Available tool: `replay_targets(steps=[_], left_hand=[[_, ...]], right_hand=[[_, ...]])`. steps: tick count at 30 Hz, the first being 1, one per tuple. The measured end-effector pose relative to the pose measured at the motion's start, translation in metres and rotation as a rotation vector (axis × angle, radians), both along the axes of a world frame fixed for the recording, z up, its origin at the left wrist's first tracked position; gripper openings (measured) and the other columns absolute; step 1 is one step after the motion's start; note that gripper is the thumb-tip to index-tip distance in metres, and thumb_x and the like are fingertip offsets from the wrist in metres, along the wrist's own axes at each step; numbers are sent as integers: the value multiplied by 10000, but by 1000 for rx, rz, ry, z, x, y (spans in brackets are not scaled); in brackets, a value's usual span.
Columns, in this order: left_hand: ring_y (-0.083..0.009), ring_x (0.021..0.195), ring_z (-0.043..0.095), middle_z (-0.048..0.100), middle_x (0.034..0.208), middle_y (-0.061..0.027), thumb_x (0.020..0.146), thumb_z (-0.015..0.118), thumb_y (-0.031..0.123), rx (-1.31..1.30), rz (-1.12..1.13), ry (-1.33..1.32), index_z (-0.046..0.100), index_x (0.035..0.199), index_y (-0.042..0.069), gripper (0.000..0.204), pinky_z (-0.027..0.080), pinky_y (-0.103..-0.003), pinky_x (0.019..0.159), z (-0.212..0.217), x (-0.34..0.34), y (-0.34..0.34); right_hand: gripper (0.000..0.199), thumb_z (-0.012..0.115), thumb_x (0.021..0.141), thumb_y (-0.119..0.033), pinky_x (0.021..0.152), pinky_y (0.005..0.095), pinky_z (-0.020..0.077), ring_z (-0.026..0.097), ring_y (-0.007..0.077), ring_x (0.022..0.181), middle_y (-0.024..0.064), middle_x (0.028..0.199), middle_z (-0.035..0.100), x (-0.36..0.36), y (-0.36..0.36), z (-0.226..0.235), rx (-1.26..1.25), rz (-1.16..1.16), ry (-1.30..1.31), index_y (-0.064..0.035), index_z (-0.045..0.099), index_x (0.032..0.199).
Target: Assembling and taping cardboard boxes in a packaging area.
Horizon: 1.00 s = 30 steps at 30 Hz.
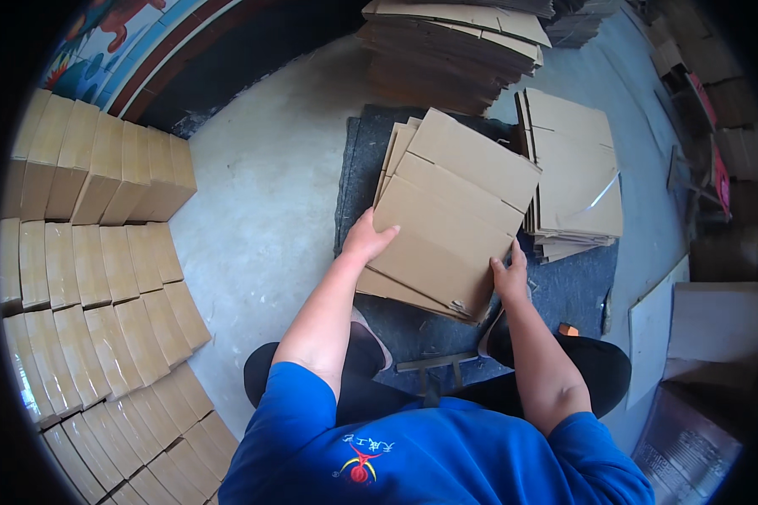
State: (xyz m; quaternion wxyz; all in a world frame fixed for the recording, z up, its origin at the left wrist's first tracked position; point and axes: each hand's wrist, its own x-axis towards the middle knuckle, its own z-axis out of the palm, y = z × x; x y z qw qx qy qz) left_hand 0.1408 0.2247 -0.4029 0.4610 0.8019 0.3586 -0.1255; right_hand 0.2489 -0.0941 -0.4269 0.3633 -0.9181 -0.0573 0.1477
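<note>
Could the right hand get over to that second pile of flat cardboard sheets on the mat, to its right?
Probably yes: the right hand rests on the near stack, and the second pile lies just beyond on the same mat, nothing between.

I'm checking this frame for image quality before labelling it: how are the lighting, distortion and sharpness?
Head view: even daylight, soft shadows; a bright glare streak on the side stack of flat cartons. Fisheye bends the rows of taped boxes toward a black rim. The left hand and right hand on the flat carton are fairly sharp; the edges go soft.
</note>
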Motion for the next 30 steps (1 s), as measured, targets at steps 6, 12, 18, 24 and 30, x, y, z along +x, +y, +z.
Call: replay_targets(steps=[6, 12, 18, 24, 30], left_hand=[[-339, 1280, 497, 477, 1404, -237, 826, 590, 596, 119, -151, 513, 445, 1370, -48, 855, 416, -400, 1049, 47, 3, -28], [-330, 1291, 493, 484, 1391, -260, 876, 535, 624, -118, 231, 188, 438, 1363, -97, 876, 401, -379, 1057, -12, -5, 9], [-263, 1334, 427, 414, 1474, -146, 897, 603, 539, -595, 311, -141, 266, 1507, 91, 828, 369, -404, 1078, -28, 6, -1], [-247, 1344, 406, 409, 1471, -126, 894, 661, 443, -688, 271, -96, 253, 1508, 111, 809, 373, -402, 1078, 4, 26, -4], [-264, 1309, 445, 434, 1438, -151, 893, 661, 440, -634, 184, -194, 241, 1493, 58, 826, 394, -412, 1061, -8, 53, 1]], right_hand=[[684, 631, 838, -147, 1102, 407, 329, 399, 353, 1318, 204, 1410, 418, -1, -8, -4, 5, -17, 2, -126, 361, 1467], [715, 567, 916, -292, 1125, 407, 285, 357, 335, 1366, 195, 1477, 367, -14, 3, -5, 300, -160, 230, -66, 238, 1509], [731, 577, 933, -412, 1100, 356, 293, 383, 257, 1352, 135, 1466, 417, 22, 15, 2, 540, -370, 629, -72, 261, 1497], [593, 570, 949, -330, 1064, 379, 359, 467, 238, 1270, 126, 1384, 499, 46, 31, 13, 510, -305, 610, -84, 358, 1445], [609, 581, 938, -404, 1044, 403, 391, 505, 247, 1224, 129, 1364, 500, 66, 25, -2, 556, -413, 711, -57, 371, 1392]])
